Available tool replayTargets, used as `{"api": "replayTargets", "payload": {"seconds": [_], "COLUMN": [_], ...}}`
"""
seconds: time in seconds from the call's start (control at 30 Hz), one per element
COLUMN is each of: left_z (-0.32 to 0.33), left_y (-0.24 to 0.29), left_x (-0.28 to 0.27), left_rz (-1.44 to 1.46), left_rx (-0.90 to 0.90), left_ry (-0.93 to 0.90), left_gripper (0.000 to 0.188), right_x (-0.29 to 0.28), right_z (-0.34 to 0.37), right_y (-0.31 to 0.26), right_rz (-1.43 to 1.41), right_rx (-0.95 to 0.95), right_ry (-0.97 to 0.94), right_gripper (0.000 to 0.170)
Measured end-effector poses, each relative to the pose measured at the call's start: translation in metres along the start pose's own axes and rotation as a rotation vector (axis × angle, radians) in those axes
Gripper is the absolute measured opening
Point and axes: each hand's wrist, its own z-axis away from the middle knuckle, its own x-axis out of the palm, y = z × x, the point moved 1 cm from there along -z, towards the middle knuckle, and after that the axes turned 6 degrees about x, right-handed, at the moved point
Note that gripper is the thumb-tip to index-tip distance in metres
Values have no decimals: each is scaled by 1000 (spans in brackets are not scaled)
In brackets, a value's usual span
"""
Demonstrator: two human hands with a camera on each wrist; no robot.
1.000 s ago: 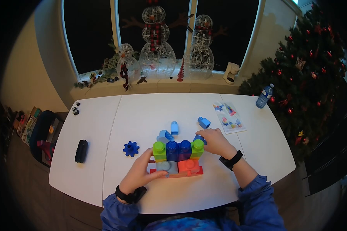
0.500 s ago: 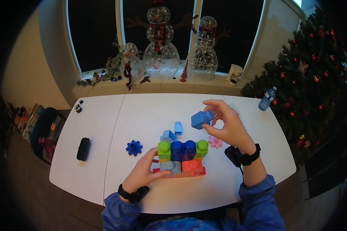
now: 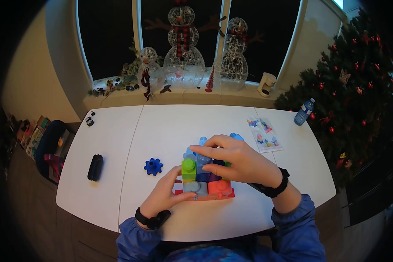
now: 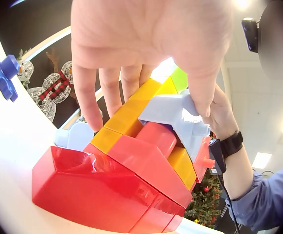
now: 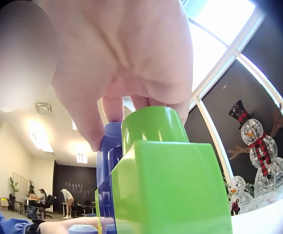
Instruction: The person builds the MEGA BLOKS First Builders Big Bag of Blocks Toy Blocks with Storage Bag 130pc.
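A block structure stands on the table, with a lime green block (image 3: 188, 171) at its top left, a grey block (image 3: 192, 188) and an orange block (image 3: 220, 187) lower down. Its red base (image 4: 92, 187) and yellow blocks (image 4: 127, 117) show in the left wrist view. My left hand (image 3: 163, 194) grips the structure's left side, thumb across the grey block, other fingers behind. Over the structure's top middle, my right hand (image 3: 242, 163) pinches a blue block (image 3: 202, 160), right at the dark blue blocks (image 3: 203, 176). Another green block (image 5: 180, 185) fills the right wrist view.
A dark blue gear (image 3: 153, 167) lies left of the structure. Behind it are light blue blocks (image 3: 203, 140). An instruction sheet (image 3: 266, 135) and a water bottle (image 3: 304, 112) lie toward the back right; a black case (image 3: 95, 167) is at left.
My right hand picked up a blue block from right of the structure, raised it, then brought it left and down over the top. My left hand keeps its grip.
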Motion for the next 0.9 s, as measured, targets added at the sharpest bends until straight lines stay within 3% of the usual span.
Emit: {"api": "replayTargets", "payload": {"seconds": [0.23, 0.33, 0.43, 0.63, 0.9], "left_z": [0, 0, 1, 0, 0], "left_y": [2, 1, 1, 1, 1], "left_x": [0, 0, 0, -1, -1], "left_rz": [13, -5, -7, 8, -12], "left_rx": [-10, -12, -14, -27, -20], "left_ry": [11, 11, 16, 4, -6], "left_gripper": [80, 83, 83, 81, 82], "right_x": [-9, 3, 28, 85, 102], "right_z": [-7, -20, -31, -30, -27], "right_y": [16, 55, 111, 183, 200], "right_rz": [-166, -335, -59, 235, 223], "right_rx": [49, 160, 339, 484, 581], "right_ry": [-121, 48, 16, -154, -199], "right_gripper": [46, 44, 48, 63, 54]}}
